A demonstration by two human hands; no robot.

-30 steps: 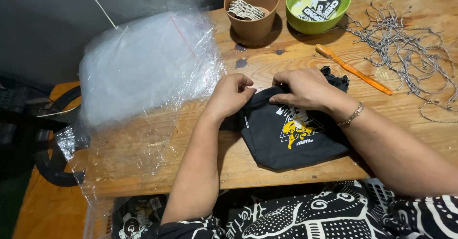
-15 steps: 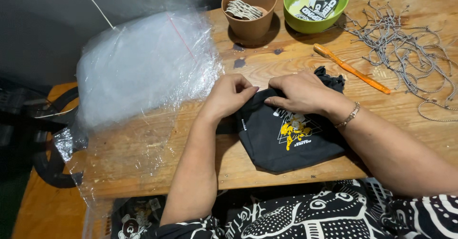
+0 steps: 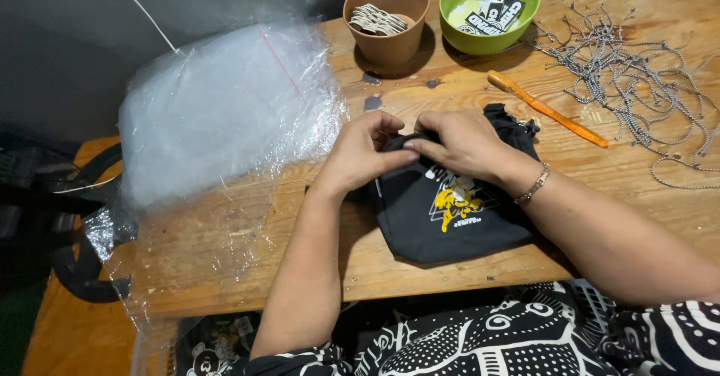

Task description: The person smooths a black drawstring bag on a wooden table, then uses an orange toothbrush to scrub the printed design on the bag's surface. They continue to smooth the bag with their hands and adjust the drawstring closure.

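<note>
A small black cloth pouch [image 3: 450, 215] with a yellow and white print lies on the wooden table [image 3: 247, 256] in front of me. My left hand [image 3: 364, 154] pinches its upper left edge. My right hand [image 3: 465, 142], with a bracelet on the wrist, presses on the top edge beside it. Both hands grip the fabric at the pouch's mouth, fingertips touching.
A stack of clear plastic bags [image 3: 217, 113] lies at left. A brown cup [image 3: 386, 16] with small tags and a green bowl [image 3: 487, 8] with cards stand at the back. An orange tool [image 3: 547, 109] and several grey ball chains [image 3: 630, 68] lie at right.
Both hands shifted slightly along the pouch's top edge and drew closer together. The pouch has barely moved.
</note>
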